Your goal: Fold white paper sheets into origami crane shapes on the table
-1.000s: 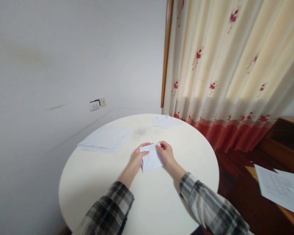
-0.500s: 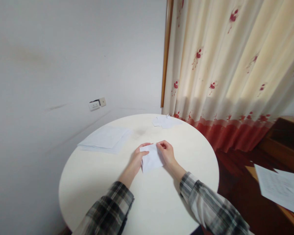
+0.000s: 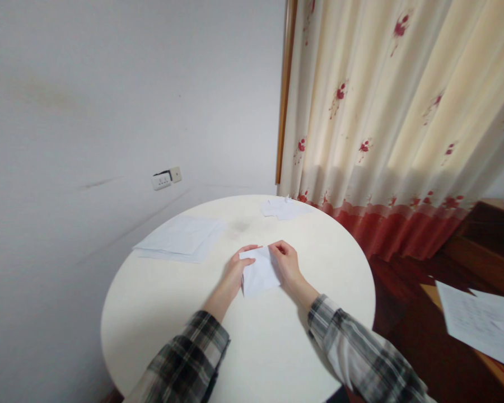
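Observation:
A small white piece of paper (image 3: pixel 261 275), seemingly folded, is held between my two hands above the middle of the round white table (image 3: pixel 252 347). My left hand (image 3: pixel 237 268) grips its left side, thumb on the face toward me and fingers behind. At the upper right corner, my right hand (image 3: pixel 286 262) pinches the paper between thumb and bent fingers. The fingers behind the sheet are partly hidden.
A stack of white paper sheets (image 3: pixel 178 238) lies at the table's left. Smaller paper pieces (image 3: pixel 283 209) rest near the far edge. Written sheets (image 3: pixel 483 319) lie on a lower surface at right. A wall socket (image 3: pixel 162 181) and a flowered curtain (image 3: pixel 378 112) stand behind.
Both hands keep nearly the same place and grip. The paper's lower edge has shifted very slightly; everything else stays as it was.

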A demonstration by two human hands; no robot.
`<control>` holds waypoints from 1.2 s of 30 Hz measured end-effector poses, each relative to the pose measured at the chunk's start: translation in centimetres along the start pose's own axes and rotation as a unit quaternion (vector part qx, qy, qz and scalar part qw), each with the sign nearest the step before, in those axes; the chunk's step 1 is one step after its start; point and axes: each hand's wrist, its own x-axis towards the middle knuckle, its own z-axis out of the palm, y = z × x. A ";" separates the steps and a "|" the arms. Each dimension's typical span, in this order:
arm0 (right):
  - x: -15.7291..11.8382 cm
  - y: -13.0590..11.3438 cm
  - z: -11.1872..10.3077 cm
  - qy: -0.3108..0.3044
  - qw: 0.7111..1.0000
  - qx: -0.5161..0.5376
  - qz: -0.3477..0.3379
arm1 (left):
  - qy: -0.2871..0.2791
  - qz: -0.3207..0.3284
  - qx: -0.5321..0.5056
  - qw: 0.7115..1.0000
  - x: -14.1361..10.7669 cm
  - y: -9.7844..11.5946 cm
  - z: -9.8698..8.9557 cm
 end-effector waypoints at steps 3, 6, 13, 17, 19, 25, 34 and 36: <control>0.0 0.0 -0.1 0.007 1.000 -0.003 0.001 | 0.007 -0.008 -0.011 1.000 0.0 0.0 0.0; -0.1 -0.2 -0.1 0.012 1.000 -0.006 0.002 | 0.026 -0.007 0.003 1.000 0.2 -0.1 0.0; -0.3 -1.1 -0.2 0.035 0.999 -0.003 -0.008 | 0.048 0.031 0.047 0.997 0.5 -0.6 -0.7; -0.2 -1.2 -0.2 0.048 0.999 0.004 -0.001 | 0.053 0.048 0.041 0.997 0.6 -0.6 -0.8; -0.2 -1.2 -0.3 0.051 0.999 0.003 0.002 | 0.050 0.047 0.040 0.997 0.6 -0.5 -0.8; -0.1 -1.0 -0.4 0.046 0.999 -0.010 0.002 | 0.058 0.045 0.037 0.997 0.5 -0.5 -0.7; -0.3 -1.5 -0.2 0.045 0.999 -0.010 0.002 | 0.067 0.047 0.037 0.996 0.8 -0.7 -0.8; -0.3 -1.4 -0.2 0.045 0.999 -0.011 0.001 | 0.067 0.053 0.035 0.996 0.8 -0.7 -0.8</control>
